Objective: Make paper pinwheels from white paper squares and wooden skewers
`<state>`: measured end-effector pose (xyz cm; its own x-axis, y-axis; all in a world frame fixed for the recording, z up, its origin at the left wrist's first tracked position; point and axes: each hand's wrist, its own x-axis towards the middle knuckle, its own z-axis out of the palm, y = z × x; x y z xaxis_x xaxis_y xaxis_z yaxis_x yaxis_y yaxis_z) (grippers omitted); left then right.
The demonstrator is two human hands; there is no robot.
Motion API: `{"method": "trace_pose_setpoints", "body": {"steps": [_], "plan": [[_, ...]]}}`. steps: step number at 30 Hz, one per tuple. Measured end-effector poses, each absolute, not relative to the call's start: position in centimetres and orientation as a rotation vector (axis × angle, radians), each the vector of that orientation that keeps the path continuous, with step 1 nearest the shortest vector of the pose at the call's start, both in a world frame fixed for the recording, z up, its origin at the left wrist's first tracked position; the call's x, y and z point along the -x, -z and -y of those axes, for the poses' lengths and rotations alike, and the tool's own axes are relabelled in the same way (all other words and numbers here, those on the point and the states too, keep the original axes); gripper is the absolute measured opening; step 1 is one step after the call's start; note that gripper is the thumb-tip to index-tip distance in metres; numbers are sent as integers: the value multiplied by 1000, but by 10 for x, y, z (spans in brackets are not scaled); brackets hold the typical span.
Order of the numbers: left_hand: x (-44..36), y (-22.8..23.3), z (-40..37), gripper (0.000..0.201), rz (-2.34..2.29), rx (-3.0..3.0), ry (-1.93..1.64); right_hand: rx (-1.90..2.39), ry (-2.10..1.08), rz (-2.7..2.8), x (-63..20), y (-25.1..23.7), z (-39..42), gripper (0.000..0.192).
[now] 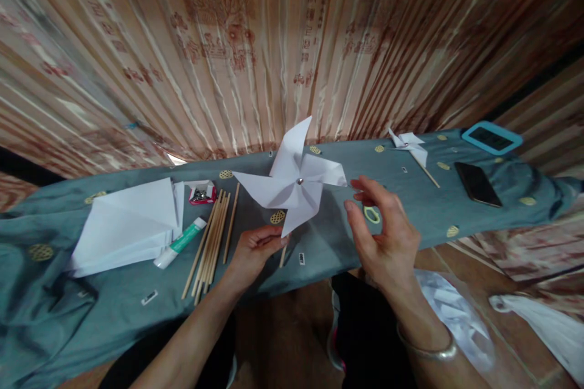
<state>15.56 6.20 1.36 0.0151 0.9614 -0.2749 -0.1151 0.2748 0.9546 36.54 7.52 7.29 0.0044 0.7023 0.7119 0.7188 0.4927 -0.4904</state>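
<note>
A white paper pinwheel [292, 185] with a shiny pin at its centre is held up over the table. My left hand [258, 252] is closed around its wooden stick [283, 252], just under the lowest blade. To the right of the pinwheel, my right hand [383, 225] has its thumb and fingers apart, close to the tip of the right blade. Behind that hand shows a yellow-green loop [371, 214], which looks like a scissors handle lying on the cloth.
On the left lie white paper sheets [128, 225], a glue stick [180, 243], several wooden sticks [212, 243] and a small red box of pins [202, 192]. A smaller-looking pinwheel [408, 144], a phone [477, 183] and a blue-framed device [491, 137] lie right. A plastic bag [456, 310] sits below.
</note>
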Motion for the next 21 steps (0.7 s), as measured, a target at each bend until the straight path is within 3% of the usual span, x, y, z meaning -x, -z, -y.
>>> {"method": "trace_pose_setpoints", "body": {"steps": [4, 12, 21], "plan": [[-158, -14, -60, 22, -1227, -921, -1005, 1342, -72, 1683, -375, -63, -93, 44], [-159, -18, -59, 25, -1204, -947, -971, 1399, -244, 1560, -375, -51, -101, 37], [-155, -13, -61, 26, -1259, -949, -1063, 1247, -941, 1294, -354, -46, -92, 45]]}}
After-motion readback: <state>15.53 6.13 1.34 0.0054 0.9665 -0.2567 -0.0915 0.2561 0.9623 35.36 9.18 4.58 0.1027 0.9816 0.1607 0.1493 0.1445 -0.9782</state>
